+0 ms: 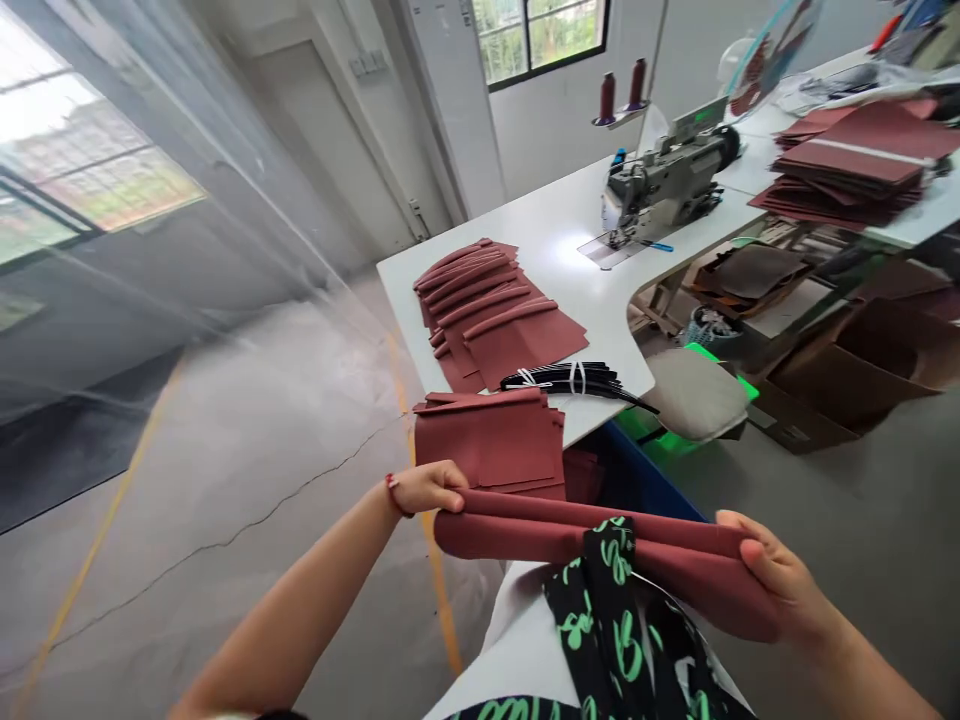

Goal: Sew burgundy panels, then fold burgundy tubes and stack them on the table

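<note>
A dark red fabric piece (517, 535), long and folded over along its length, is stretched in front of my body. My left hand (431, 488) pinches its left end between thumb and fingers. At the opposite end, my right hand (780, 575) grips it with the thumb on top. Just beyond the piece lies a stack of similar red pieces (487, 440) at the table's near edge. Behind that, more red pieces with rolled edges (517, 335) overlap in a fanned row. A bundle of black strips (581, 380), tied with white bands, lies beside them.
The white table (547, 235) carries a sewing machine (664, 180) and thread spools (622, 95). Stacked red panels (855, 165) lie at the far right. A stool (694, 392), a cardboard box (862, 360) and a blue bin (652, 480) stand to the right, below table height.
</note>
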Demonstrator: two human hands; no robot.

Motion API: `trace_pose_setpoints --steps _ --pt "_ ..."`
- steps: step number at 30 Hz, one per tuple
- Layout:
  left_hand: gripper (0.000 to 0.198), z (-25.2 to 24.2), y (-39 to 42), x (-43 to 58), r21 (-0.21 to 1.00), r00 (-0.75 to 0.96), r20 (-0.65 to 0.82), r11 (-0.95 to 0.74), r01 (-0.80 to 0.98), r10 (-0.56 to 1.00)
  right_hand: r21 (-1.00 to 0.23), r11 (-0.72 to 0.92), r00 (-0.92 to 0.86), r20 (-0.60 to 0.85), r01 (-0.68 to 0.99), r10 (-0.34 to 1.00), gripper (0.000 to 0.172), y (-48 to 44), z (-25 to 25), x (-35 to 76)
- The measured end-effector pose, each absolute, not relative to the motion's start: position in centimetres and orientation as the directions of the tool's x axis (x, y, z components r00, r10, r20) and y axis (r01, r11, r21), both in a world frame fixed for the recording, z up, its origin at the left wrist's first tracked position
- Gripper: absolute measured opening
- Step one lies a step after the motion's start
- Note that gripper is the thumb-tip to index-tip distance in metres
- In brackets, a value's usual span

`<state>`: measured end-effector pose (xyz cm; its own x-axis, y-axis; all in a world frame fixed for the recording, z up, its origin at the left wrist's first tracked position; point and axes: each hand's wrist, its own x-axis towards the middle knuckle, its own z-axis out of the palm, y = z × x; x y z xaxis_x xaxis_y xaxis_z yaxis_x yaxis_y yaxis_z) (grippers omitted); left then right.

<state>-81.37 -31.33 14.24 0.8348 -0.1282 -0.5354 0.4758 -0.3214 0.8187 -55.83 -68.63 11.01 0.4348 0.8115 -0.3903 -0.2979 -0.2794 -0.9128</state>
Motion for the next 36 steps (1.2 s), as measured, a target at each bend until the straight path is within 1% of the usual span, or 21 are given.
trace_pose_setpoints --steps 2,3,4,5,7,9,11,13,14,16,17,19,21,22,24,26,29,31,33,35,36 --pt "0.064 14.5 -31.4 -80.4 0.790 0.796 -0.578 -0.365 0.492 -0.178 -0.896 -0.297 0.344 -0.408 -0.331 0.846 0.062 -69.2 10.7 -54.6" --pt "0.058 14.6 -31.7 -79.7 0.779 0.777 -0.594 -0.393 0.489 -0.210 -0.897 -0.313 0.302 -0.406 -0.313 0.862 0.059 -69.4 10.8 -54.1" --pt "0.050 14.7 -32.3 -78.9 0.769 0.759 -0.606 -0.420 0.481 -0.241 -0.908 -0.336 0.266 -0.398 -0.251 0.878 0.055 -69.3 11.1 -53.9" --pt "0.042 14.8 -33.3 -77.9 0.759 0.746 -0.612 -0.461 0.460 -0.263 -0.918 -0.363 0.225 -0.392 -0.157 0.892 0.051 -69.2 11.5 -53.9" --pt "0.027 14.8 -36.3 -75.7 0.730 0.745 -0.600 -0.581 0.361 -0.291 -0.903 -0.420 0.141 -0.406 0.088 0.903 0.037 -68.4 12.3 -54.7" --pt "0.028 14.6 -40.1 -74.0 0.663 0.781 -0.556 -0.718 0.212 -0.283 -0.812 -0.471 0.131 -0.456 0.346 0.881 0.023 -67.4 12.5 -56.3" --pt "0.033 13.9 -43.8 -73.1 0.551 0.829 -0.510 -0.827 0.109 -0.230 -0.689 -0.480 0.201 -0.448 0.543 0.871 0.016 -66.7 11.9 -58.1" --pt "0.030 12.9 -46.6 -73.2 0.433 0.839 -0.521 -0.896 0.100 -0.158 -0.594 -0.383 0.195 -0.356 0.707 0.914 0.011 -66.6 10.7 -59.4" --pt "0.027 12.5 -47.5 -73.4 0.385 0.828 -0.543 -0.917 0.102 -0.136 -0.553 -0.303 0.154 -0.300 0.776 0.941 0.006 -66.7 10.2 -59.8" --pt "0.020 12.0 -48.4 -73.9 0.340 0.801 -0.585 -0.936 0.097 -0.129 -0.480 -0.158 0.059 -0.214 0.863 0.975 0.007 -66.7 9.5 -60.0" --pt "0.019 12.1 -48.4 -74.1 0.327 0.801 -0.586 -0.940 0.099 -0.120 -0.464 -0.118 0.033 -0.188 0.878 0.982 0.009 -66.5 9.5 -59.8" --pt "0.021 13.2 -47.6 -74.0 0.308 0.830 -0.552 -0.945 0.111 -0.082 -0.500 -0.103 0.024 -0.163 0.860 0.986 0.007 -65.6 9.7 -58.9" --pt "0.024 15.3 -45.5 -73.6 0.245 0.856 -0.516 -0.953 0.179 0.028 -0.565 -0.129 0.076 -0.117 0.815 0.990 0.007 -64.2 9.8 -57.2" --pt "0.024 16.6 -44.0 -73.2 0.195 0.857 -0.505 -0.953 0.233 0.106 -0.577 -0.158 0.138 -0.077 0.801 0.987 0.009 -63.4 9.6 -56.0" --pt "0.021 19.4 -39.6 -72.3 0.084 0.837 -0.464 -0.926 0.369 0.291 -0.553 -0.252 0.306 0.006 0.794 0.952 0.016 -61.9 8.4 -52.9" --pt "0.019 22.0 -33.8 -71.0 0.011 0.811 -0.363 -0.868 0.496 0.458 -0.499 -0.364 0.447 0.053 0.786 0.893 0.019 -60.3 6.5 -49.4" --pt "0.025 23.8 -23.5 -67.4 -0.060 0.804 -0.185 -0.823 0.565 0.565 -0.419 -0.462 0.533 0.064 0.781 0.844 0.016 -57.1 2.8 -44.7" --pt "0.033 23.0 -17.2 -63.8 -0.137 0.793 -0.087 -0.796 0.590 0.603 -0.349 -0.521 0.572 0.055 0.779 0.818 0.018 -54.5 0.1 -42.3" --pt "0.046 20.4 -13.3 -59.9 -0.231 0.781 -0.001 -0.760 0.607 0.624 -0.272 -0.577 0.605 0.024 0.770 0.796 0.023 -52.0 -2.6 -40.4" --pt "0.059 16.2 -12.5 -56.8 -0.280 0.809 0.039 -0.771 0.572 0.586 -0.210 -0.612 0.620 -0.030 0.762 0.784 0.025 -50.1 -5.0 -38.9" --pt "0.061 13.7 -13.5 -55.9 -0.272 0.846 0.034 -0.810 0.519 0.531 -0.190 -0.617 0.618 -0.063 0.764 0.784 0.023 -49.5 -6.0 -38.3"
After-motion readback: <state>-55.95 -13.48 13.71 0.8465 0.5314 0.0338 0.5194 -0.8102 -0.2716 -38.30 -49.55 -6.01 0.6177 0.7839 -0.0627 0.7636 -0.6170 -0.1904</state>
